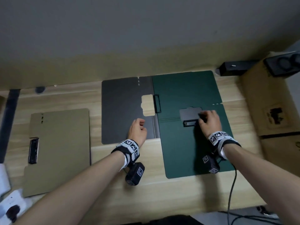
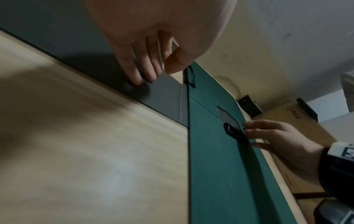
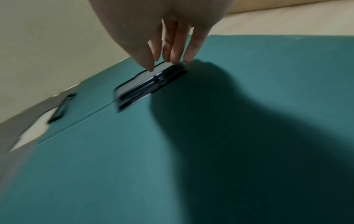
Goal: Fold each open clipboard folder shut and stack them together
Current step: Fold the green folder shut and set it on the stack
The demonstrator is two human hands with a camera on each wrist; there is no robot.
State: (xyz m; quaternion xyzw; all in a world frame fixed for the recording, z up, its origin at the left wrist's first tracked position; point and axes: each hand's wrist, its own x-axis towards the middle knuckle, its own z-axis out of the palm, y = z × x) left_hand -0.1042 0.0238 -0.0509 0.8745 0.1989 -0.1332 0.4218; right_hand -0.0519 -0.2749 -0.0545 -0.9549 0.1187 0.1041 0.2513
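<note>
The tan folder (image 1: 60,150) at the table's left looks already folded shut, while the green folder (image 1: 191,127) lies spread open at the right, overlapping the open grey folder (image 1: 125,111) at the centre; so by my reading one is done, two remain, and no stack exists yet. The right hand (image 1: 209,121) rests straight fingertips at the green folder's black clip (image 1: 190,123); the left hand (image 1: 138,131) hovers loosely curled over the grey folder, holding nothing.

A cardboard box (image 1: 274,101) is parked at the right end of the wooden table (image 1: 162,192), with a black speaker (image 1: 283,64) perched on top. A small black box (image 1: 233,68) is tucked against the wall just left of it.
</note>
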